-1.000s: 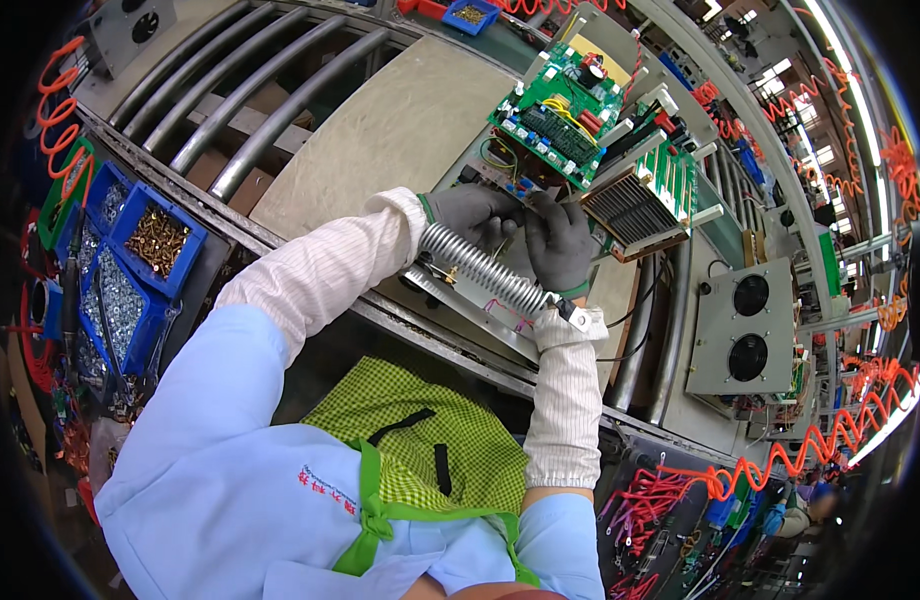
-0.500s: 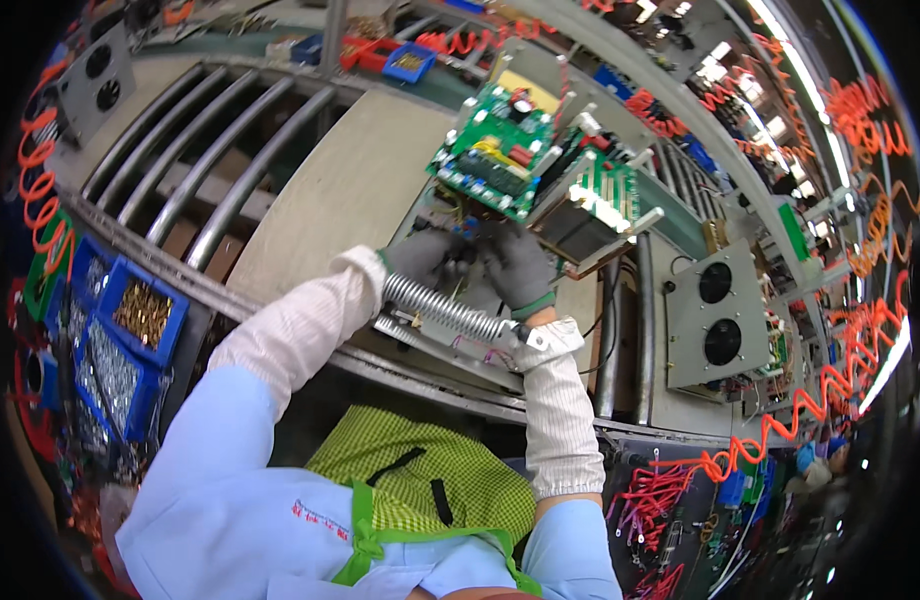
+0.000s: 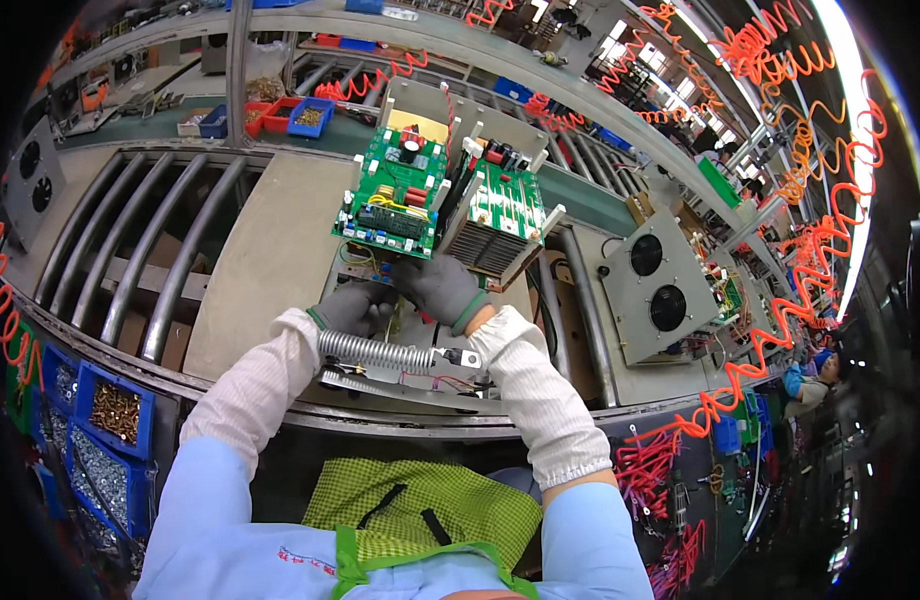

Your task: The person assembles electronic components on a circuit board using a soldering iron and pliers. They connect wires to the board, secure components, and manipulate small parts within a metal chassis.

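Both my hands wear grey gloves and work inside an open electronic unit, just below the near edge of a green circuit board (image 3: 392, 215). My left hand (image 3: 355, 308) has its fingers curled by the wires (image 3: 385, 272) there. Beside it, my right hand (image 3: 442, 290) is bent inward, its fingertips close under the board's edge. What either hand pinches is hidden. A silvery coil (image 3: 380, 351) with a metal end lug lies across the unit's near side, below my wrists. Right of the board stands a finned heat sink block (image 3: 495, 240) topped with green boards.
The unit rests on a board over a roller conveyor (image 3: 180, 285). A grey panel with two black fans (image 3: 660, 290) stands to the right. Blue bins of brass fasteners (image 3: 115, 412) and silvery hardware (image 3: 98, 480) sit lower left. Orange coiled hoses (image 3: 770, 345) hang right.
My view has turned, so the unit appears farther left and more upright. Both hands stay at the wires under the circuit board, with the right hand now up against its near edge.
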`<state>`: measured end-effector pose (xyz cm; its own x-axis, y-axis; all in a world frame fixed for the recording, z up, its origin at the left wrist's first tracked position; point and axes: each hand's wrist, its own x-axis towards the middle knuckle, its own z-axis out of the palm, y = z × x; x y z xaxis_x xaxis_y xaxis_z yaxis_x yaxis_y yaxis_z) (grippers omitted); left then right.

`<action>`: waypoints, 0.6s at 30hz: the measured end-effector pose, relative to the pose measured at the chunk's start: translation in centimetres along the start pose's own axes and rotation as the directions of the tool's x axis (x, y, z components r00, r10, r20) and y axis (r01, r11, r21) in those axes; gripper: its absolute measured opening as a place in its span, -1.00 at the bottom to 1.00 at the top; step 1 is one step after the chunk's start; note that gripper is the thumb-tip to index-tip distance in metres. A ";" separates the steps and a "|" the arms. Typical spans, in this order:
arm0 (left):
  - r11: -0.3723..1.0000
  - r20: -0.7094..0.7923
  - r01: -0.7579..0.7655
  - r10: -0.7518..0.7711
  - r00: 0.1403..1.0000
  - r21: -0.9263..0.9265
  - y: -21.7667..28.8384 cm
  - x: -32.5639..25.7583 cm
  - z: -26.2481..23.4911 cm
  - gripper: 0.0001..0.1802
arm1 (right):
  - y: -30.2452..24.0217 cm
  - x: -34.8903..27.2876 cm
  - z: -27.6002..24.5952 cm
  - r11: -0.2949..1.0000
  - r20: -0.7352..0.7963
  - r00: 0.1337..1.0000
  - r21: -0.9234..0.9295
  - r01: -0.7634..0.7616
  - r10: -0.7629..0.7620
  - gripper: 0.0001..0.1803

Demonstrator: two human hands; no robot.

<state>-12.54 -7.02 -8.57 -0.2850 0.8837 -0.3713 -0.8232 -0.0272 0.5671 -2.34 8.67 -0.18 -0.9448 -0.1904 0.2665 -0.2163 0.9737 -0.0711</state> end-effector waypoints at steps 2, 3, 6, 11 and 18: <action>0.995 0.029 -0.037 0.035 0.999 0.089 -0.2 -0.2 0.1 -0.96 | 0.5 -0.7 0.9 0.995 -0.048 0.997 -0.090 0.050 -0.054 -0.80; 0.985 0.035 -0.067 0.062 0.997 0.156 -0.2 -0.6 0.4 -0.96 | 0.5 -1.0 1.3 0.997 -0.079 0.996 -0.065 0.037 -0.042 -0.80; 0.948 -0.013 -0.141 0.150 0.989 0.285 -0.2 -1.4 1.7 -0.94 | 0.6 -1.3 2.4 0.999 -0.163 0.987 0.039 0.017 -0.010 -0.77; 0.922 0.058 -0.156 0.145 0.988 0.354 0.0 -2.1 1.3 -0.90 | 1.5 -1.1 3.2 0.980 -0.183 0.983 0.198 0.028 0.009 -0.78; 0.999 -0.063 -0.017 0.015 0.998 -0.035 -0.3 -1.0 2.2 -0.97 | 1.6 -1.2 3.5 0.987 -0.213 0.977 0.160 0.027 0.008 -0.80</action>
<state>-10.92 -6.89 -6.72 -0.3279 0.8520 -0.4082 -0.8346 -0.0587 0.5478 -2.40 10.00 -4.00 -0.8723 -0.1518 0.4648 -0.2785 0.9356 -0.2170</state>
